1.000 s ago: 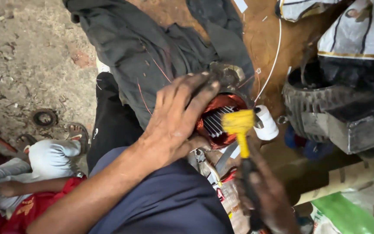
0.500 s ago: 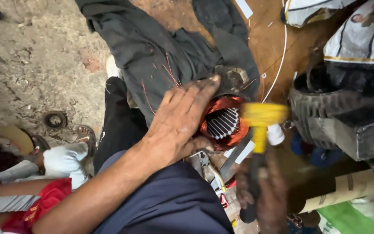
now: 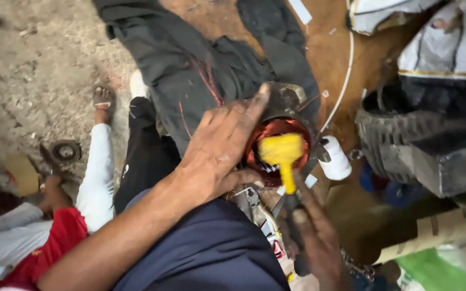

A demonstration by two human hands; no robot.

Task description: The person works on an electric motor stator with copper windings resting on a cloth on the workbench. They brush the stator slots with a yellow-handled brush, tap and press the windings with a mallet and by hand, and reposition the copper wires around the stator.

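The person's left hand [image 3: 219, 153] lies spread flat over the left rim of a motor stator [image 3: 276, 148], fingers stretched and slightly apart, the longest fingertip reaching past the top edge of its grey metal housing, the thumb curling under the near rim. The stator sits on a dark cloth [image 3: 190, 70] that drapes away toward the top of the view, its copper-red windings showing round the open bore. The right hand [image 3: 314, 237] is wrapped tight around the dark handle of a yellow-headed mallet [image 3: 282, 153], and the yellow head hangs right over the bore, between the left hand's fingers and the right rim; whether it touches the windings I cannot tell. Just beside the stator's right edge stands a white spool [image 3: 334, 159], with a thin white cord [image 3: 346, 75] running up across the brown floor. Further right a black ribbed tyre-like part [image 3: 384, 134] and a dark block [image 3: 449, 161] crowd in, leaving only a narrow gap on that side. On the left, another person in white sleeves and red cloth [image 3: 60, 231] crouches on the dusty ground, well apart.
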